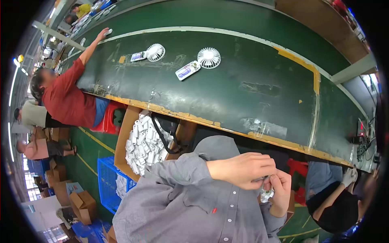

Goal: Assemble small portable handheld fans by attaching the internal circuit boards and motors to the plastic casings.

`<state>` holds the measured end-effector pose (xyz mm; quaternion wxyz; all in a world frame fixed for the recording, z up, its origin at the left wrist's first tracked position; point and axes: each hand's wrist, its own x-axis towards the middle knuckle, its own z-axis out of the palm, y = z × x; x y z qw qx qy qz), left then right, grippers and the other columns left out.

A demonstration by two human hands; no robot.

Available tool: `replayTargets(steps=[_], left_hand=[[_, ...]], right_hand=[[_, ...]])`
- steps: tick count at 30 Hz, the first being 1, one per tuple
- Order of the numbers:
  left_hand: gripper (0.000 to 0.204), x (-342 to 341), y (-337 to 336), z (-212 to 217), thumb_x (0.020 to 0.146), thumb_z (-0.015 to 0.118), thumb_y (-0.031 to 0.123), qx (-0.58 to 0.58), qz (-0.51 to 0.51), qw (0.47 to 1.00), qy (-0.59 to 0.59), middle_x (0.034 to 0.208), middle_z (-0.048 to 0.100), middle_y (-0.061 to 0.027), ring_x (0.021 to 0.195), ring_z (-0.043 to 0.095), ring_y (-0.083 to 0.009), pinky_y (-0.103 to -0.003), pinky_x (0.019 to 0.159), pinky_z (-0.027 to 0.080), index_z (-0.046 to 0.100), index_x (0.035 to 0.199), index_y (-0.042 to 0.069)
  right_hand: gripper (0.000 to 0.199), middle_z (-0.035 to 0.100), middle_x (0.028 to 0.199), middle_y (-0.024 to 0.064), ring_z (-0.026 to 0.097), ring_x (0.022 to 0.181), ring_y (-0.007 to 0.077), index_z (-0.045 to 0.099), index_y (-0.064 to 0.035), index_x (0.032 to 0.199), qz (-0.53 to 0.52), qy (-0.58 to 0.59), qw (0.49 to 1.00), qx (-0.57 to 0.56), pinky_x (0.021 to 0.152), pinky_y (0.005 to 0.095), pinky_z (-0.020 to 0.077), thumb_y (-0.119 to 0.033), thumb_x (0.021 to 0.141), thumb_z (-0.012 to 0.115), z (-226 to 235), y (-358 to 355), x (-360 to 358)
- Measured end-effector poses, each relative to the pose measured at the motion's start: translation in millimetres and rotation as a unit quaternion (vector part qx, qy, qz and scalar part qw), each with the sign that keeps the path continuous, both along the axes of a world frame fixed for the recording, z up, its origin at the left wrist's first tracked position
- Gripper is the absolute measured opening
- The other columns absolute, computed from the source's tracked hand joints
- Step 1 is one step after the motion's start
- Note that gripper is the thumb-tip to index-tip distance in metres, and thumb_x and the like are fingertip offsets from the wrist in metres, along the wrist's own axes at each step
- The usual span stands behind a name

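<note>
Close to my chest, on the near side of the table edge, my two hands meet. My left hand [245, 170] is closed, its fingertips pinched together against those of the other hand; a small dark bit shows there, too small to name. My right hand [281, 188] is closed around a small white part [267, 196] that pokes out below its fingers, partly hidden. On the green table [239, 105] ahead lie two white handheld fans, one nearer [209, 58] and one farther left [155, 52], both with round grilles and opened handles showing coloured insides.
Left of me, a cardboard box [121, 141] holds many white plastic pieces [142, 141], with a black strap over it. A blue crate [106, 184] stands beside it. A person in red [67, 95] reaches over the table at left; another [336, 206] sits at right.
</note>
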<state>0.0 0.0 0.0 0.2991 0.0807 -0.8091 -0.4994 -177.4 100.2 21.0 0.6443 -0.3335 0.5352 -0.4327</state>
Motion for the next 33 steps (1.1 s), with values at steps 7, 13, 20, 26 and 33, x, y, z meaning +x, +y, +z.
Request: replayTargets(steps=[7, 13, 20, 26, 33], left_hand=[[0.023, -2.7, 5.9, 1.2, 0.068, 0.063, 0.001, -0.026, 0.072, 0.996, 0.036, 0.096, 0.057, -0.0088, 0.08, 0.059, -0.0273, -0.038, 0.066, 0.05, 0.057, 0.09, 0.003], [0.023, -9.8, 8.2, -1.6, 0.063, 0.062, 0.002, -0.087, 0.118, 0.985, 0.09, 0.087, 0.057, -0.0094, 0.075, 0.06, -0.0275, -0.039, 0.068, 0.05, 0.057, 0.085, 0.003], [0.025, -6.5, 8.9, -7.0, 0.065, 0.067, 0.005, -0.09, 0.042, 0.995, 0.013, 0.09, 0.063, -0.0084, 0.07, 0.063, -0.0258, -0.034, 0.062, 0.053, 0.064, 0.089, 0.004], [0.024, -6.4, 11.8, -1.5, 0.064, 0.074, 0.005, -0.135, 0.109, 0.984, -0.025, 0.085, 0.067, -0.0056, 0.067, 0.067, -0.0232, -0.032, 0.059, 0.055, 0.067, 0.087, 0.006], [0.018, -12.9, 16.0, -1.7, 0.066, 0.074, 0.002, -0.035, 0.09, 0.995, 0.016, 0.08, 0.069, -0.0072, 0.062, 0.068, -0.0208, -0.028, 0.058, 0.055, 0.066, 0.082, 0.005]], right_hand=[[0.023, 0.053, 0.061, 0.0015, 0.045, 0.055, 0.005, 0.058, 0.0023, 0.077, 0.007, 0.062, 0.997, -0.044, 0.049, 0.0213, 0.0338, -0.011, 0.094, 0.05, 3.7, 1.3, 0.6], [0.024, 0.056, 0.069, 0.0027, 0.047, 0.062, 0.0067, 0.056, 0.0006, 0.081, 0.036, -0.051, 0.998, -0.016, 0.056, 0.0225, 0.0375, -0.016, 0.097, 0.047, 7.0, 2.7, 0.4], [0.016, 0.056, 0.069, -0.0017, 0.046, 0.066, 0.0036, 0.064, 0.0027, 0.094, 0.104, 0.013, 0.994, -0.006, 0.055, 0.0231, 0.0377, -0.012, 0.093, 0.057, 4.8, 2.8, -10.5], [0.019, 0.055, 0.065, -0.0016, 0.045, 0.061, 0.0041, 0.061, 0.0008, 0.08, 0.078, 0.025, 0.996, -0.04, 0.052, 0.0246, 0.035, -0.012, 0.093, 0.055, -7.8, 2.1, -6.2], [0.027, 0.053, 0.061, -0.0015, 0.045, 0.052, 0.005, 0.058, -0.002, 0.07, 0.028, -0.139, 0.99, -0.012, 0.047, 0.0233, 0.0331, -0.017, 0.091, 0.056, -15.5, 15.3, -4.9]])
